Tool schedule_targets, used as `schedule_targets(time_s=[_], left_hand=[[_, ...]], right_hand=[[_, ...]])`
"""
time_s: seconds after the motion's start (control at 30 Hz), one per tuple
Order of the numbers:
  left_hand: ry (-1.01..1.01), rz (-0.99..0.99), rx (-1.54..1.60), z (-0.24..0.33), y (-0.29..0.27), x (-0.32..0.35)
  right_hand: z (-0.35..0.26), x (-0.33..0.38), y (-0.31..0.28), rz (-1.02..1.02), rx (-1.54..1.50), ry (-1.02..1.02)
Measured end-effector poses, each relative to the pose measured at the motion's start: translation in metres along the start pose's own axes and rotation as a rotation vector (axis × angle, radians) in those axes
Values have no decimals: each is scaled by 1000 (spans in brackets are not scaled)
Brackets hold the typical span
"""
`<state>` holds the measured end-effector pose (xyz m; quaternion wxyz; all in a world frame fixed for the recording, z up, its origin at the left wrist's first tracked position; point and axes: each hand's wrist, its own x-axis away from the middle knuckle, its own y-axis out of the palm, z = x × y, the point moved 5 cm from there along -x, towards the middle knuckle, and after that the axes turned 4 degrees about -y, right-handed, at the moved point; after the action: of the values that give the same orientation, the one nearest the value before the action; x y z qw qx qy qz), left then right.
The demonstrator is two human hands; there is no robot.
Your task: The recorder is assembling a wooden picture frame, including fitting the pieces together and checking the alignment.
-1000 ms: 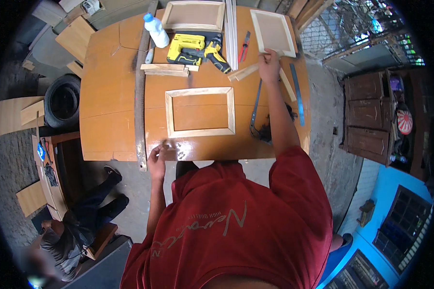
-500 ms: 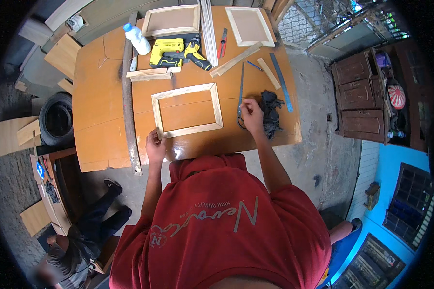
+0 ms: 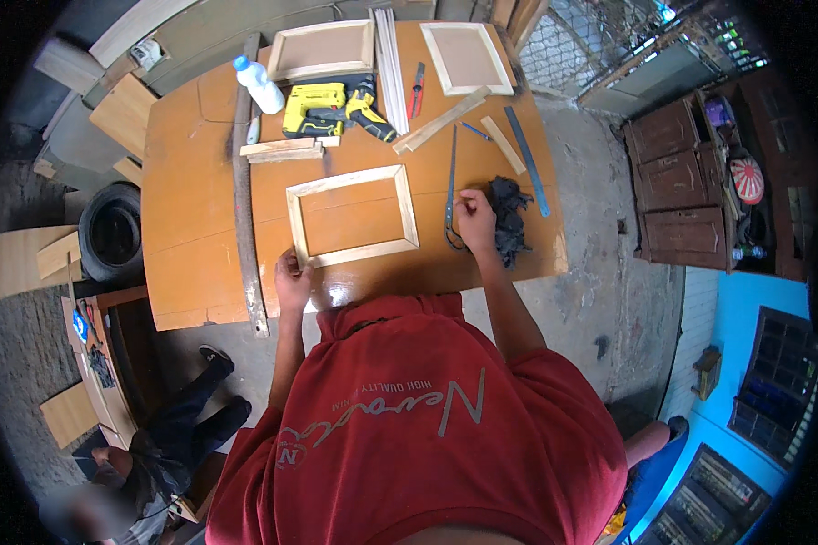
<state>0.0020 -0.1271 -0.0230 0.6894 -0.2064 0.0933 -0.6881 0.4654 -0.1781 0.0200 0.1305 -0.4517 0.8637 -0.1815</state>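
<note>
An empty rectangular wooden frame (image 3: 407, 207) lies flat on the orange-brown table (image 3: 191, 227) in front of me. My left hand (image 3: 292, 278) rests with its fingers spread at the frame's near left corner and touches it. To the frame's right, my right hand (image 3: 475, 219) curls around the near end of a thin dark metal tool (image 3: 451, 173). A crumpled dark cloth (image 3: 511, 218) lies just right of that hand.
Further back on the table are a yellow power drill (image 3: 329, 105), a white bottle with a blue cap (image 3: 259, 84), two panelled frames (image 3: 323, 50) (image 3: 464, 56), loose wooden strips (image 3: 286, 150), a long batten (image 3: 243, 182) and a blue ruler (image 3: 527, 160). A tyre (image 3: 114, 236) and a seated person (image 3: 159, 445) are at my left.
My right hand has drawn back from the far right panelled frame to the near end of the metal tool by the cloth. My left hand has stayed at the frame's corner.
</note>
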Motion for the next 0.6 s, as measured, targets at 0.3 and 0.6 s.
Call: schedule_targets(time_s=[0.3, 0.6], left_hand=[[-105, -30, -115, 16, -3, 7], [-65, -36, -122, 13, -4, -2]], right_hand=[[6, 1, 8, -102, 96, 72], [6, 3, 26, -168, 55, 45]])
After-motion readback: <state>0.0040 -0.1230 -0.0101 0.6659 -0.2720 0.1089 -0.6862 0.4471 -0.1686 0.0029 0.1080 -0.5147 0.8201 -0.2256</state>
